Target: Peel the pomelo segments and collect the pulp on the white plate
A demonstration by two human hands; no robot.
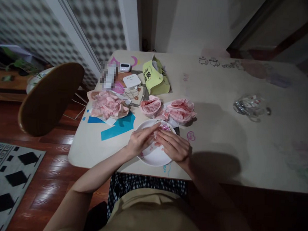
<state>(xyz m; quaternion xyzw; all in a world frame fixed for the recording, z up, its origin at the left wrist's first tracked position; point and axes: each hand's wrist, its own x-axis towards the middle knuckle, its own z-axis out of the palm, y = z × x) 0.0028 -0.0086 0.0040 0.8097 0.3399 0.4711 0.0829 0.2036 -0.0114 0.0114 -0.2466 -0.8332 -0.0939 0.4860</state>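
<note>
Over a white plate, my left hand and my right hand meet with bent fingers, closed on a small pale-pink piece of pomelo. The fingers cover most of that piece. Bits of pink flesh lie on the plate below, and something shiny and magenta shows near its far rim. Just beyond the plate sit two larger chunks of pomelo: a smaller one and a bigger opened one with red flesh between pale membranes. To their left is a heap of pink pith and peel.
Blue paper pieces lie left of the plate. Farther back are a yellow-green paper bag, a spiral notebook, a white box with a cable and a small white device. A clear plastic bundle rests at right. A chair stands left.
</note>
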